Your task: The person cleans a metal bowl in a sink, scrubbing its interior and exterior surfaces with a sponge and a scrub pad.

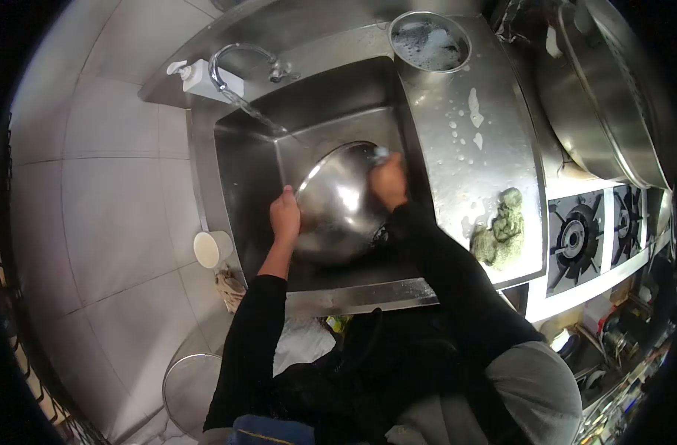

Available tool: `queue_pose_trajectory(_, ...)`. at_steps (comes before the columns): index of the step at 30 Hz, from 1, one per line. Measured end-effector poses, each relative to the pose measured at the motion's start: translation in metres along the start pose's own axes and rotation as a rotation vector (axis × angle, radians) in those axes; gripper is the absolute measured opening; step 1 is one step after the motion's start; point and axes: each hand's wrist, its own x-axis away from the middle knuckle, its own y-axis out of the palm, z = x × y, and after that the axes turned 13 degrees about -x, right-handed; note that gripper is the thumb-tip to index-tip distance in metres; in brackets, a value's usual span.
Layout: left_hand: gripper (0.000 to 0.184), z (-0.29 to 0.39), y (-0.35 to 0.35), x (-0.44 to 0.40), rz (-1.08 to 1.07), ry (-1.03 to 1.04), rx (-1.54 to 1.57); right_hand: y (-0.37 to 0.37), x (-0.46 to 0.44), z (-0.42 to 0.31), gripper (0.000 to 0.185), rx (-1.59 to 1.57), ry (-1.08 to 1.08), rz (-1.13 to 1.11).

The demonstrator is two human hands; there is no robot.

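Note:
A large shiny metal bowl [335, 196] is tilted inside the steel sink [238, 248]. My left hand [285, 215] is closed on the bowl's left rim, its thumb on top. At the bowl's right side is my right hand [389, 182], its fingers curled and slightly blurred. A small pale scrap [381, 154] shows at those fingers, too smeared to name. Water runs from the curved faucet [242, 48] into the sink's far left corner, apart from the bowl.
A pot of sudsy water [430, 67] stands at the back of the wet steel counter [442, 170]. Green scrubbing mesh [499, 236] lies nearer. A white pump bottle [205, 80] is beside the faucet, a white cup [212, 249] left of the sink. Gas burners [576, 236] and large pots [598, 96] are right.

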Motion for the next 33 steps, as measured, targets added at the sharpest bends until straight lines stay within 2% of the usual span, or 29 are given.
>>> queue_pose_trajectory(1, 0.057, 0.004, -0.003, 0.008, -0.008, -0.006, 0.003, -0.002, 0.038, -0.029, 0.04, -0.049, -0.188, 0.015)
queue_pose_trajectory(2, 0.057, 0.013, -0.008, 0.012, -0.056, -0.057, 0.089, 0.034, 0.049, 0.006, 0.036, 0.035, -0.785, 0.238)
queue_pose_trajectory(3, 0.057, 0.016, -0.011, 0.015, -0.105, -0.108, 0.167, 0.027, 0.083, -0.002, 0.03, -0.019, -0.907, 0.063)
queue_pose_trajectory(5, 0.056, -0.002, -0.007, 0.014, -0.085, -0.043, 0.2, 0.003, 0.082, -0.003, 0.027, -0.155, -0.821, -0.174)
queue_pose_trajectory(7, 0.055, -0.013, -0.006, 0.019, -0.061, 0.013, 0.236, 0.001, 0.012, 0.034, 0.024, -0.409, -0.295, -0.093)
queue_pose_trajectory(8, 0.056, -0.017, -0.007, 0.025, -0.044, 0.001, 0.177, 0.001, 0.017, 0.035, 0.024, -0.412, -0.288, -0.096)
queue_pose_trajectory(11, 0.057, -0.017, -0.003, 0.001, 0.037, 0.059, 0.093, -0.002, 0.023, 0.009, 0.038, -0.149, -0.048, -0.031)
queue_pose_trajectory(12, 0.057, -0.029, 0.0, 0.003, 0.101, 0.091, 0.053, 0.02, 0.041, 0.018, 0.048, -0.178, -0.537, 0.09)
queue_pose_trajectory(13, 0.057, -0.019, -0.003, 0.008, 0.1, 0.088, 0.054, 0.017, 0.069, 0.009, 0.051, -0.124, -0.713, -0.009)
queue_pose_trajectory(15, 0.06, -0.004, -0.015, 0.019, -0.021, -0.026, 0.158, -0.008, 0.062, 0.0, 0.047, -0.361, -0.513, -0.215)
queue_pose_trajectory(17, 0.061, -0.002, -0.012, 0.023, -0.049, -0.073, 0.126, -0.006, 0.013, 0.027, 0.043, -0.422, -0.187, -0.099)
queue_pose_trajectory(19, 0.061, 0.003, -0.006, 0.013, -0.074, -0.102, 0.104, -0.01, 0.008, 0.011, 0.04, -0.288, -0.081, -0.031)
queue_pose_trajectory(20, 0.061, -0.004, -0.002, 0.013, 0.006, -0.016, 0.059, -0.008, 0.02, 0.001, 0.038, -0.237, -0.096, -0.021)
queue_pose_trajectory(21, 0.062, -0.014, 0.003, 0.013, 0.085, 0.065, 0.013, -0.003, 0.04, -0.012, 0.037, -0.257, -0.246, -0.043)
queue_pose_trajectory(22, 0.061, -0.018, 0.008, 0.01, 0.052, 0.005, -0.028, 0.007, 0.055, -0.018, 0.034, -0.273, -0.664, -0.097)
queue_pose_trajectory(23, 0.061, -0.015, 0.008, 0.013, 0.052, 0.002, -0.028, -0.004, 0.068, -0.037, 0.037, -0.178, -1.051, -0.286)
queue_pose_trajectory(25, 0.062, -0.003, 0.003, 0.03, 0.059, 0.063, -0.083, -0.004, 0.04, -0.038, 0.035, -0.07, -1.156, -0.254)
queue_pose_trajectory(27, 0.062, 0.003, 0.002, 0.033, 0.062, 0.048, -0.041, 0.003, -0.004, -0.034, 0.032, -0.271, -0.359, -0.085)
queue_pose_trajectory(28, 0.062, 0.005, -0.001, 0.034, 0.065, 0.034, 0.001, -0.003, -0.017, -0.048, 0.032, -0.169, -0.034, 0.053)
queue_pose_trajectory(29, 0.062, 0.008, -0.003, 0.032, 0.068, 0.034, 0.004, -0.002, -0.012, -0.056, 0.032, -0.169, -0.038, 0.052)
queue_pose_trajectory(31, 0.061, 0.011, -0.003, 0.033, 0.028, -0.023, 0.036, 0.008, 0.02, -0.076, 0.031, 0.066, -0.468, -0.014)
queue_pose_trajectory(32, 0.061, 0.002, 0.002, 0.029, 0.028, -0.026, 0.039, 0.044, 0.024, -0.044, 0.028, 0.128, -1.006, 0.119)
queue_pose_trajectory(33, 0.061, -0.013, 0.009, 0.02, 0.02, -0.018, 0.042, 0.032, 0.055, -0.056, 0.027, 0.08, -1.098, -0.081)
